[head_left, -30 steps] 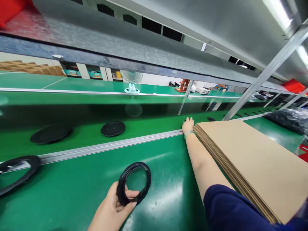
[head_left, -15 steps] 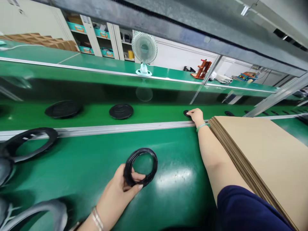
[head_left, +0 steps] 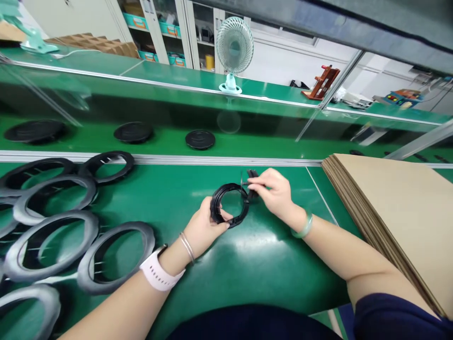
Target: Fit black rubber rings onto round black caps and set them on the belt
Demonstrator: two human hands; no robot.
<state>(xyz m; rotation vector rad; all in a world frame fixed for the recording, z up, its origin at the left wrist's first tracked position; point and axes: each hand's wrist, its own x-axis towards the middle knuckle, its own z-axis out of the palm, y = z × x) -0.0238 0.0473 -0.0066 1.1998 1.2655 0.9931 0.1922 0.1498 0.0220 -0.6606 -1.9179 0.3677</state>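
Observation:
My left hand (head_left: 204, 229) grips a black plastic ring (head_left: 229, 205) by its lower left rim and holds it just above the green bench (head_left: 262, 264). My right hand (head_left: 274, 191) is pinched on a small black part (head_left: 252, 175) and holds it against the ring's upper right edge. Both hands meet over the middle of the bench.
Several larger grey-black rings (head_left: 53, 241) lie spread at the left. Black discs (head_left: 200, 139) sit on the green conveyor belt behind a metal rail. A stack of flat cardboard sheets (head_left: 392, 217) lies at the right. A small desk fan (head_left: 234, 52) stands on the far shelf.
My right hand has come back from the conveyor with a small black part and joined the ring. My left hand has lifted the ring toward the middle. The view has tilted down.

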